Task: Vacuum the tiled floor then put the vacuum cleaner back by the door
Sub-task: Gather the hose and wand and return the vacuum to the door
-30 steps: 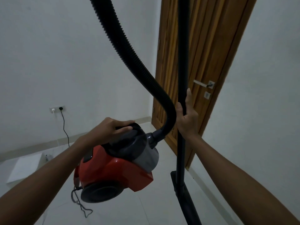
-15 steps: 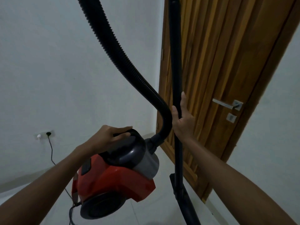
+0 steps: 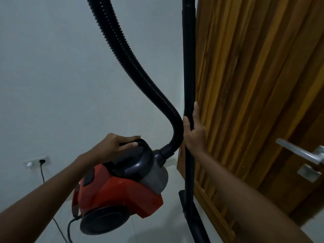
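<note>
Since the earlier frames the view has closed in on the wooden door (image 3: 254, 102): its ribbed face now fills the right side, the lever handle (image 3: 301, 153) has slid toward the right edge, and the wall socket (image 3: 37, 161) has dropped lower on the left.

The vacuum cleaner (image 3: 119, 190) hangs clear of the tiled floor (image 3: 157, 232), just left of the door. The left hand (image 3: 114, 146) is curled over the black carry handle on top of the body. The right hand (image 3: 194, 132) is wrapped round the upright wand (image 3: 188, 67), thumb on its left side and fingers laid up its right, right against the door's near edge. The floor nozzle (image 3: 192, 213) hangs at the wand's foot close to the door's bottom rail.

This looks like the putting-back step. Done well, the body should go down level on its wheels just beside the door, with the wand kept vertical so the nozzle lands flat and does not knock the wood. The power cord (image 3: 42, 174) is plugged in at the socket and trails to the body's rear, so it wants slack, and likely unplugging.

The body is glossy red plastic with a dark grey domed lid and a round black wheel. The hose (image 3: 122, 55) is black, corrugated and bends in a loose S. The wand is a smooth, rigid matt tube. The door is warm, vertically grooved timber with a brushed metal lever.
</note>
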